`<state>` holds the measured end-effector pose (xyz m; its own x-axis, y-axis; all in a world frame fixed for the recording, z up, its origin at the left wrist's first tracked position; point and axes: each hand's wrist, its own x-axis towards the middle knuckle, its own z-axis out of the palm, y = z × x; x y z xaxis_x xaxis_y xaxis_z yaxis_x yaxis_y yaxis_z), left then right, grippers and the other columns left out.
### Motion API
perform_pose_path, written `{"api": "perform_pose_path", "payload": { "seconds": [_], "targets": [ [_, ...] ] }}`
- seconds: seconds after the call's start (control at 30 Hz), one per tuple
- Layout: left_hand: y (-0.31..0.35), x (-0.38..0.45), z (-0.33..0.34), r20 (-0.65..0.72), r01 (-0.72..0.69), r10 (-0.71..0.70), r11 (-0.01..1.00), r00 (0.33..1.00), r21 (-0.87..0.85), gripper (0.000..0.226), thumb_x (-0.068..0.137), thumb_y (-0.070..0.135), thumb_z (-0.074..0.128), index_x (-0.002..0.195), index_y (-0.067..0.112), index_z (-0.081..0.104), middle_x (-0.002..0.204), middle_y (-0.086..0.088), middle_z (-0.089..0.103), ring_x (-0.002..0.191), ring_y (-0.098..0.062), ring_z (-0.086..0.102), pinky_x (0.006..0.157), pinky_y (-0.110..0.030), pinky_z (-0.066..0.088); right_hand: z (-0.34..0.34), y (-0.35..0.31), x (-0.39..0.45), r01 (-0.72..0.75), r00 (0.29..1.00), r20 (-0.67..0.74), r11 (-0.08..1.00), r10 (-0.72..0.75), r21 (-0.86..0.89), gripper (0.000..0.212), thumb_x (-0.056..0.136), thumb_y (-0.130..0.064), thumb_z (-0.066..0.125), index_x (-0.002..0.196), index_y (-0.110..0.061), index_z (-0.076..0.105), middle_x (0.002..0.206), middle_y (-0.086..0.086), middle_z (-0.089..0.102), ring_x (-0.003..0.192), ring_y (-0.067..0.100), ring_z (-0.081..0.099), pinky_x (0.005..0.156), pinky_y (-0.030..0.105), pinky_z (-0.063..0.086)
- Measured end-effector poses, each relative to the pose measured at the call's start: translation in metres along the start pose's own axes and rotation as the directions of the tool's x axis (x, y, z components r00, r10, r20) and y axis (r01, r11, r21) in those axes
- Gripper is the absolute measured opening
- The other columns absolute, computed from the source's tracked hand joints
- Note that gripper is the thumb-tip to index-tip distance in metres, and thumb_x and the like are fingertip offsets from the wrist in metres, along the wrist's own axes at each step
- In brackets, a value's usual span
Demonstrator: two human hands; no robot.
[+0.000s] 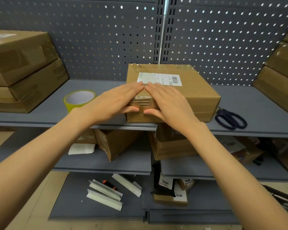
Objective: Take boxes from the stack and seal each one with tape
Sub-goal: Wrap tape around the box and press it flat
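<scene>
Nearest the camera, both forearms reach up to the upper shelf [256, 103], where the left hand [116, 100] and the right hand [166, 103] lie flat, fingers straight and close together, over the near top edge of the box [189, 93], thumbs hanging down its near face; neither hand grips anything. Between them a strip of clear tape [142, 101] folds over that edge. This looks like the smoothing step, and to do it well the palms should press from the middle outward, left and right, then the thumbs rub down the near face so no bubble or loose end remains. The box sits at the shelf's near edge, its shipping label [163, 78] farther back on top. The tape roll [78, 99] stands to the left, scissors [229, 119] to the right, box stacks [20, 68] farther off on either side
</scene>
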<state>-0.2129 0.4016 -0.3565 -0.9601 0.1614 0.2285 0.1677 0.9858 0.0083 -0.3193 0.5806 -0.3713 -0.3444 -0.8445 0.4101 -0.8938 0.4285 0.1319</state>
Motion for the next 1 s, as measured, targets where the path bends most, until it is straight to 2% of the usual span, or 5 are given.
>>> {"api": "perform_pose_path", "payload": {
  "seconds": [0.2, 0.4, 0.53, 0.77, 1.0],
  "targets": [
    [0.004, -0.002, 0.000, 0.046, 0.050, -0.043, 0.984, 0.998, -0.169, 0.088, 0.085, 0.038, 0.061, 0.152, 0.011, 0.011, 0.161, -0.004, 0.004, 0.146, -0.012, -0.002, 0.120, -0.030, 0.008, -0.010, 0.004, -0.001, 0.010, 0.998, 0.069, 0.999, -0.014, 0.054, 0.084, 0.086, -0.053, 0.060, 0.151, -0.017, 0.021, 0.158, 0.001, 0.023, 0.146, 0.016, 0.018, 0.116, 0.030, 0.011],
    [0.010, -0.002, 0.011, -0.072, 0.189, -0.271, 0.815, 0.960, -0.548, 0.084, 0.078, 0.048, 0.056, 0.151, 0.022, 0.023, 0.160, 0.004, 0.011, 0.144, -0.004, 0.001, 0.116, -0.026, 0.011, -0.010, -0.011, 0.007, -0.124, 0.991, -0.008, 0.957, 0.131, 0.261, 0.057, 0.099, -0.049, 0.034, 0.149, -0.022, 0.028, 0.155, -0.004, 0.029, 0.144, 0.013, 0.023, 0.111, 0.031, 0.016],
    [0.002, -0.001, 0.009, -0.083, 0.170, -0.208, 0.929, 0.975, -0.330, 0.089, 0.078, 0.069, 0.053, 0.149, 0.023, 0.027, 0.157, 0.002, 0.024, 0.146, -0.016, 0.015, 0.116, -0.038, 0.022, 0.001, -0.013, 0.006, -0.077, 0.996, -0.032, 0.996, 0.078, 0.054, 0.059, 0.095, -0.055, 0.033, 0.141, -0.020, 0.045, 0.145, -0.001, 0.047, 0.135, 0.018, 0.041, 0.102, 0.033, 0.019],
    [0.005, 0.003, -0.002, -0.076, 0.138, -0.121, 0.946, 0.990, 0.292, 0.090, 0.084, 0.072, 0.020, 0.139, 0.006, 0.046, 0.140, -0.014, 0.051, 0.134, -0.034, 0.043, 0.107, -0.048, 0.035, -0.005, -0.014, 0.007, -0.067, 0.998, 0.018, 0.996, 0.066, 0.055, 0.059, 0.098, -0.052, 0.035, 0.150, -0.024, 0.027, 0.156, -0.004, 0.029, 0.144, 0.014, 0.022, 0.109, 0.031, 0.011],
    [0.021, 0.005, 0.002, -0.005, 0.171, -0.171, 0.985, 0.985, 0.012, 0.090, 0.087, 0.049, 0.051, 0.152, 0.004, 0.008, 0.160, -0.014, 0.005, 0.148, -0.023, 0.005, 0.115, -0.026, 0.002, -0.017, -0.011, 0.010, -0.057, 0.985, 0.172, 0.990, 0.034, 0.126, 0.076, 0.094, -0.053, 0.045, 0.153, -0.016, 0.013, 0.161, 0.001, 0.010, 0.148, 0.015, 0.005, 0.117, 0.032, 0.005]
  ]
}}
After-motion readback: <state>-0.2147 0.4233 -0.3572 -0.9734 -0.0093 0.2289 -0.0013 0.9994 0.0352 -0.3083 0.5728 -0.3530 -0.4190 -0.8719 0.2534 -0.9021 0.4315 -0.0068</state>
